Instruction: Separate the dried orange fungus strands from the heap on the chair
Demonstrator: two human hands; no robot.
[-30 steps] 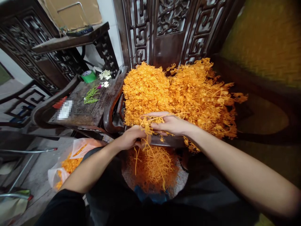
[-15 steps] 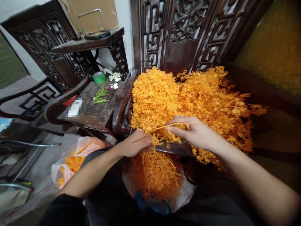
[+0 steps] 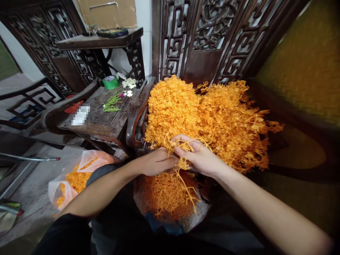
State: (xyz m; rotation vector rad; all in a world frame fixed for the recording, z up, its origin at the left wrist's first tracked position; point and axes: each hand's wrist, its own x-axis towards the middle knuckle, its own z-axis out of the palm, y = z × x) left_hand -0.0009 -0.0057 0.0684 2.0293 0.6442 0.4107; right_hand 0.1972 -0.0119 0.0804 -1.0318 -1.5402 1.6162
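Note:
Close together at the centre, both hands work over orange stringy pieces. My left hand point(image 3: 160, 162) is closed on an orange strand point(image 3: 183, 163). Beside it, my right hand point(image 3: 195, 156) pinches part of the same thin orange stuff, its fingertips almost touching the left ones. Behind the hands rises a large heap of orange frilly pieces point(image 3: 172, 109) on a dark wooden seat. Between the knees lies a pile of thin orange strands point(image 3: 167, 196), with one long strand hanging over it from the hands.
Left of the heap, a wooden chair seat point(image 3: 103, 124) carries green tape point(image 3: 110, 82), green stems point(image 3: 112, 102) and white flowers point(image 3: 129, 83). A plastic bag point(image 3: 94, 157) with orange pieces stands on the floor at the left. Carved wooden panels rise behind.
My right hand has moved left, closer to my left hand. A long orange strand now dangles below them. The head view has shifted slightly.

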